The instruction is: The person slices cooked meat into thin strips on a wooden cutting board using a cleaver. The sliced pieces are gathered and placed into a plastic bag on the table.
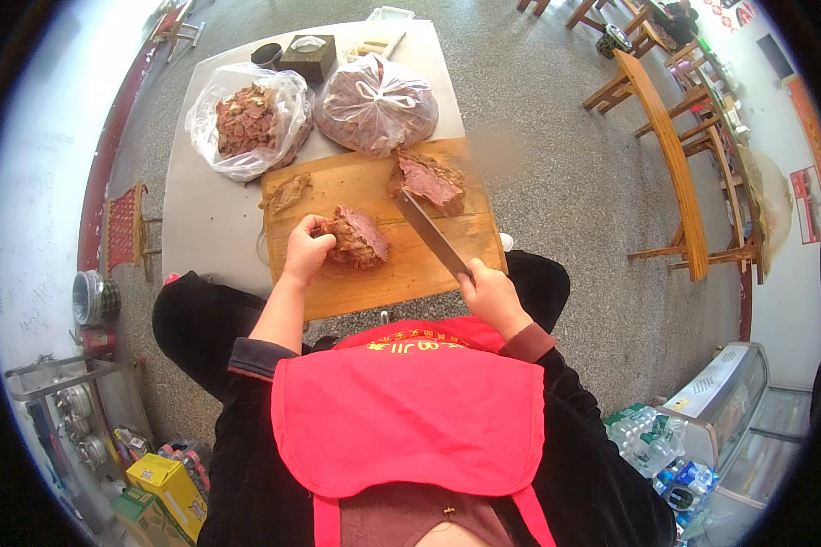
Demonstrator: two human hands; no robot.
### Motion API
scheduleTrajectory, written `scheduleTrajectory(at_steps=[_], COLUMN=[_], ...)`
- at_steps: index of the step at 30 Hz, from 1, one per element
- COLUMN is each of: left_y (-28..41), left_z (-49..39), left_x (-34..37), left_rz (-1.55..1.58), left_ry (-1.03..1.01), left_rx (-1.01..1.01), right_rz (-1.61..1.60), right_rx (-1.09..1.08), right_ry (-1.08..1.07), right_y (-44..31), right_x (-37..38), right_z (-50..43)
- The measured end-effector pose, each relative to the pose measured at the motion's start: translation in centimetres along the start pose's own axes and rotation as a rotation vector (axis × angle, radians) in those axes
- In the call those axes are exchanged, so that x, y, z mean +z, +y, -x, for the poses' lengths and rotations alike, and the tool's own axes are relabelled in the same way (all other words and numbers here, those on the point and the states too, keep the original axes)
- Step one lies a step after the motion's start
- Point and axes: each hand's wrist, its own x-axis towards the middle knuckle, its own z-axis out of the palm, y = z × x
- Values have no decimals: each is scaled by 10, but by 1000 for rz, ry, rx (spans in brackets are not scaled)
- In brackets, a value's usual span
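My left hand point(309, 247) grips the left side of a chunk of cooked meat point(360, 236) on a wooden cutting board point(328, 290). My right hand point(487, 287) is closed on the handle end of a knife point(432, 232). Its blade slants up and left over the board, to the right of the held chunk; the tip is close to a larger meat piece point(429, 183) at the board's upper right. Whether blade and larger piece touch, I cannot tell. A thin scrap of meat point(287, 193) lies at the upper left of the board.
Beyond the board on the pale table point(205, 225) are an open plastic bag of cut meat point(250, 126), a tied bag of meat point(378, 106), a tissue box point(308, 56) and a black cup point(267, 55). A wooden bench point(667, 164) stands at the right.
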Motion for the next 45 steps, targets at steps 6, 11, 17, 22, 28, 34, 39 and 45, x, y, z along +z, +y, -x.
scheduleTrajectory(at_steps=[6,11,17,22,28,34,39,45], left_y=[-20,-27,16,3,-1,17,63,44], left_z=[-13,-19,1,-1,-2,6,28,42], left_x=[-3,-9,-3,-3,1,14,32,50], left_rz=[-313,-373,-243,-135,10,5,-498,-1021], left_ry=[47,2,-76,-59,-76,9,164,-241], left_rx=[77,60,-66,-47,-115,124,816,1034], right_rz=[132,117,112,118,137,104,56,24], right_rx=[17,53,62,68,75,106,120,108], right_ry=[-89,-120,-119,-125,-130,-124,-100,-92], right_y=[1,-4,-1,-1,-1,1,9,10], right_x=[17,18,17,18,19,17,20,19], right_z=[5,5,5,5,5,4,3,3])
